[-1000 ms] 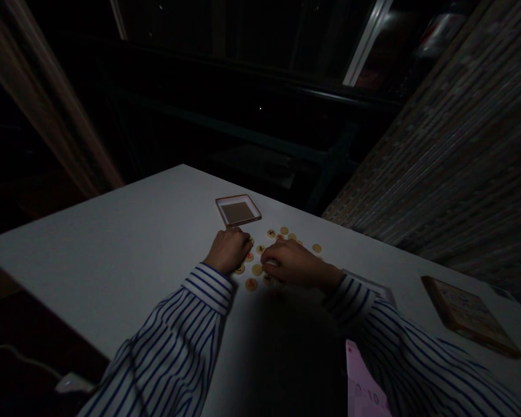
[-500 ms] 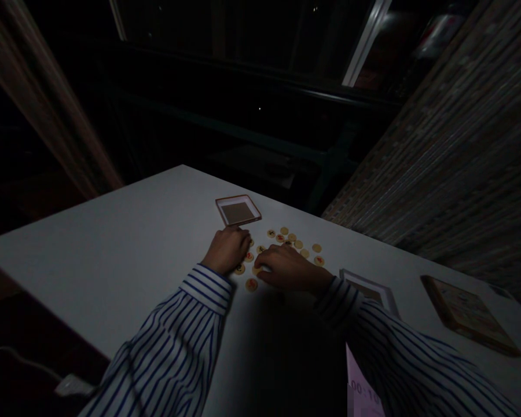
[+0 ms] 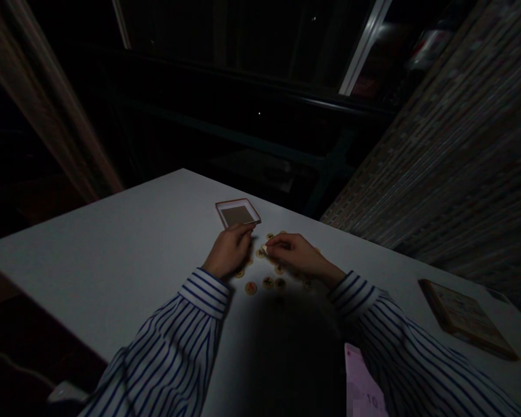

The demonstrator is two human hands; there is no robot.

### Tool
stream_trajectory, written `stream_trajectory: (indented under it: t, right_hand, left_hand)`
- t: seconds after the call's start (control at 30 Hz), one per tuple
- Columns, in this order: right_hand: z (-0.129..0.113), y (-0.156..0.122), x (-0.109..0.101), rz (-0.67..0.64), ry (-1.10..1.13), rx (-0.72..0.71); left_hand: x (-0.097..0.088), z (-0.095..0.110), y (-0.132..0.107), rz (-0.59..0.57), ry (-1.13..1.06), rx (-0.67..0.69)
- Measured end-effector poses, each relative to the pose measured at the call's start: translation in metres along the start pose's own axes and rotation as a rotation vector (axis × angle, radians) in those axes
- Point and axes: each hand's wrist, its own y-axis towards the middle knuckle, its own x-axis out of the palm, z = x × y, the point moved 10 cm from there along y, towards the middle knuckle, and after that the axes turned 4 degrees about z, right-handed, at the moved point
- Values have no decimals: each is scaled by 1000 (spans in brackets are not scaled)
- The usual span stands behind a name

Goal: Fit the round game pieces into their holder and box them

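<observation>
My right hand [image 3: 297, 253] pinches a pale, round Chinese chess piece [image 3: 264, 249] between thumb and fingertips, just above other pieces on the white table. My left hand [image 3: 228, 249] rests to the left of the group, fingers loosely bent and pointing at the near edge of a shallow open box [image 3: 238, 214]; its palm side is hidden. Wooden pieces with red or dark characters lie between and below the hands, among them a red-marked piece [image 3: 250, 288] and a dark-marked piece [image 3: 268, 282]. My right hand covers part of the group.
The white table [image 3: 147, 231] has its far edge past the open box. A flat, patterned brown box [image 3: 469, 318] lies at the right. Near my right forearm is a pink phone screen [image 3: 362, 382] with digits. Hanging curtains [image 3: 399, 168] border the right side. The room is dim.
My right hand has lifted slightly and turned, now pinching a piece. My left fingers have stretched toward the open box. More pieces below my right hand have come into sight.
</observation>
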Motion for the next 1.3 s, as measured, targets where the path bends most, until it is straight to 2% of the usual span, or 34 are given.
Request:
stream_trajectory:
  t: [0.13, 0.27, 0.43, 0.57, 0.7, 0.8, 0.93, 1.07, 1.17, 1.3]
  right_hand:
    - [7, -1, -12, 65, 230, 105]
    - [10, -5, -16, 111, 337, 175]
    - [9, -5, -18, 128, 390, 170]
    - [10, -5, -15, 123, 397, 166]
    - [7, -7, -12, 85, 383, 158]
    - [1, -8, -26, 126, 316, 128]
    - [2, -9, -69, 281, 142, 100]
    - [17, -6, -104, 371, -56, 59]
    - [34, 0, -111, 366, -213, 74]
    - [41, 12, -101, 298, -461, 48]
  left_hand:
    - [-1, 9, -3, -9, -113, 0]
    - [1, 21, -6, -35, -176, 37]
    - [4, 37, -8, -41, -203, 149]
    - [3, 39, -9, -13, -170, 175]
    - [8, 38, -10, -48, -139, 180]
    - [16, 36, -12, -114, -70, 179]
    - [31, 35, -17, -248, 134, 228]
    - [38, 34, -22, -322, 270, 257]
    - [42, 33, -25, -362, 317, 268]
    - [46, 31, -28, -390, 348, 269]
